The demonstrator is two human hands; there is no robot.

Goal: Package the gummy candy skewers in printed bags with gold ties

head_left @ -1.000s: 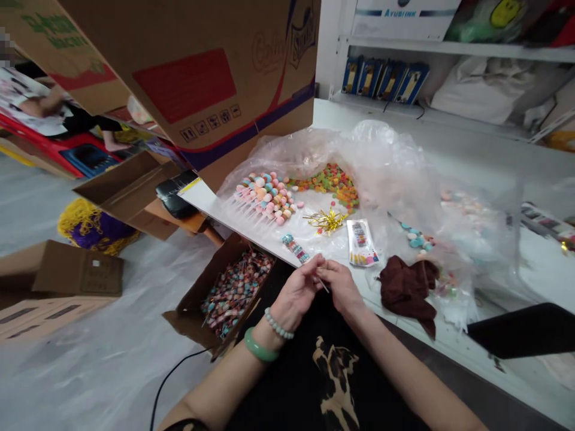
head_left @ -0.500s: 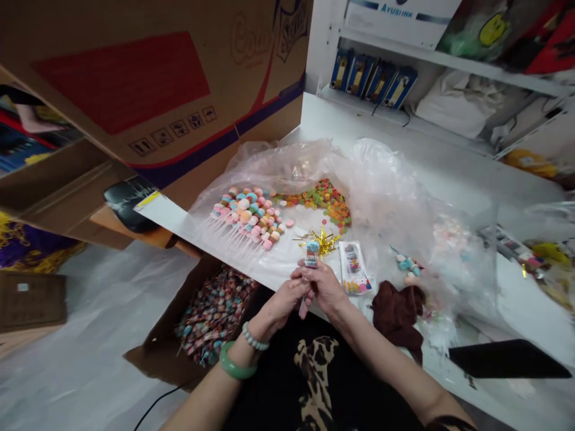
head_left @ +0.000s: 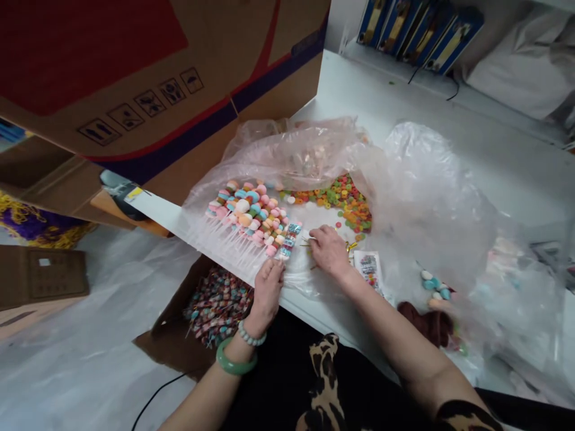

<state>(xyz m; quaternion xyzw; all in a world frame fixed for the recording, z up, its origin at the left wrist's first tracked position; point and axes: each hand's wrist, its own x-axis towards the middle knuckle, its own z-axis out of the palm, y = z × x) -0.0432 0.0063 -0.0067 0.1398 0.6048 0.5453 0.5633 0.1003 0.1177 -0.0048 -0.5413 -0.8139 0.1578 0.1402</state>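
Note:
My left hand (head_left: 268, 296) lies at the table's front edge, fingers spread slightly, close below a striped candy stick (head_left: 291, 239). That stick rests at the end of rows of pastel candy skewers (head_left: 245, 215) on a clear plastic bag (head_left: 431, 191). My right hand (head_left: 327, 251) reaches over the plastic, its fingertips at thin sticks (head_left: 306, 244) beside gold twist ties (head_left: 349, 245). Whether it grips them is hidden. Green and orange ring candies (head_left: 341, 200) lie behind it, and a printed packet (head_left: 369, 269) lies to its right.
A large printed cardboard box (head_left: 148, 78) hangs over the table's left side. Below the front edge, an open carton holds wrapped candy sticks (head_left: 219, 306). A brown cloth (head_left: 424, 323) lies at right, and blue folders (head_left: 420, 27) stand on a shelf behind.
The striped candy stick, earlier held up between my hands, now lies at the end of the skewer rows. My hands have moved apart, and the view has moved closer to the table.

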